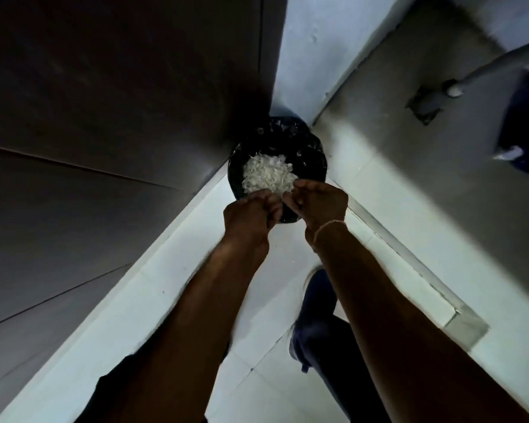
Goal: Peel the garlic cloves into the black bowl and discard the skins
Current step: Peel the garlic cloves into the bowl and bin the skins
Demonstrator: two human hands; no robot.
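Two bare forearms reach down, the left hand [251, 216] and right hand [319, 204] side by side with fingers curled, apparently dropping garlic skins [269, 174] just beyond their fingertips into a black-lined bin [312, 148]; discarding looks nearly finished, the black bowl is out of view

I observe a heap of pale, papery garlic skins [268, 175] lying inside a black-lined bin [312, 154] on the floor, set in the corner between a dark cabinet face and a light wall. The heap sits toward the bin's near side.
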